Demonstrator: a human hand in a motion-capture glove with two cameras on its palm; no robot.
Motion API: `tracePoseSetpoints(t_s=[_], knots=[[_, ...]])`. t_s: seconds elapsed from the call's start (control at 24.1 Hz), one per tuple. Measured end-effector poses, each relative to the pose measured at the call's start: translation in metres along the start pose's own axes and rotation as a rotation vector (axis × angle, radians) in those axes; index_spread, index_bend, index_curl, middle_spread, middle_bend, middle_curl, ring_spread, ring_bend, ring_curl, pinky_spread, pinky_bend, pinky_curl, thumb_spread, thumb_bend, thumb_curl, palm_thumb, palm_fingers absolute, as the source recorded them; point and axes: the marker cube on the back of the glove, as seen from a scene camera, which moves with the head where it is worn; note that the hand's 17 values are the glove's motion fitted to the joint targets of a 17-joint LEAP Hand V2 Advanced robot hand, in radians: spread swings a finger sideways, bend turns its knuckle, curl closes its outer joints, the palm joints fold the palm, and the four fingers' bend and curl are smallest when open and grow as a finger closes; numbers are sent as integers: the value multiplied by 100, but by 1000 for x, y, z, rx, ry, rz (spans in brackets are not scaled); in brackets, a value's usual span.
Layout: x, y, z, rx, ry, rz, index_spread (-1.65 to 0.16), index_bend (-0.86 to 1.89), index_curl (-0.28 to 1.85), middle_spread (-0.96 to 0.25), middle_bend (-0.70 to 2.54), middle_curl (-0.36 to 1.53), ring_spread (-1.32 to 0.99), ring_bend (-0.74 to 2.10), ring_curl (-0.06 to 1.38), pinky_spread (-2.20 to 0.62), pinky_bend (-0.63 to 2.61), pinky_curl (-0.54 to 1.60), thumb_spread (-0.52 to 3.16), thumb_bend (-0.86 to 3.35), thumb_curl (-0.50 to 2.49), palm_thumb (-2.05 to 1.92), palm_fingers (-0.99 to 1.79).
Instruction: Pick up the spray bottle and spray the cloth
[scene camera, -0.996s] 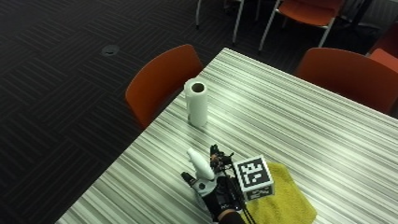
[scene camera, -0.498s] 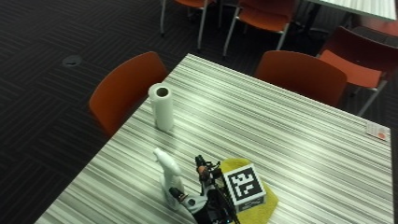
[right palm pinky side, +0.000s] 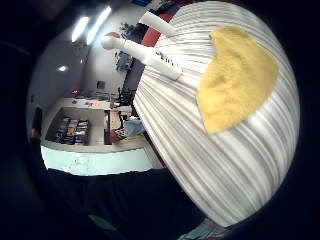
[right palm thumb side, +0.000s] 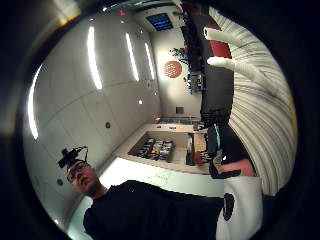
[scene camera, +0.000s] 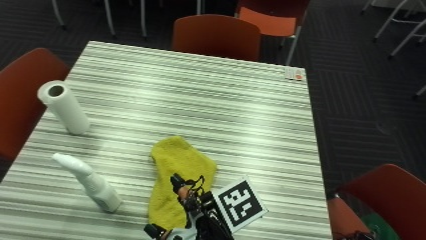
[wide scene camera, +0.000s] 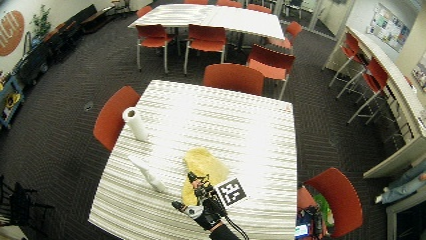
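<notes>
A white spray bottle stands upright on the striped table, near its left front corner. To its right a yellow cloth lies crumpled on the table. My gloved right hand hovers over the near end of the cloth, to the right of the bottle and apart from it. The hand holds nothing. From the palm, the little finger side view shows the cloth on the table with the bottle beyond it. The thumb side view shows the bottle at a distance.
A paper towel roll stands upright near the table's left edge, behind the bottle. A small card lies at the far right corner. Red chairs stand at the far side, the left and the near right.
The outside camera has swung round the table. My hand stays over the near end of the cloth, and the bottle still stands untouched.
</notes>
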Motion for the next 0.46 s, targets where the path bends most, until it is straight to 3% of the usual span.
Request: tracePoseSetpoints(t_s=[0.46], knots=[[-6, 8, 23, -65, -3, 3, -36, 16, 31, 4, 19, 36, 10, 41, 41, 18, 46, 35, 102, -1, 56, 95, 15]])
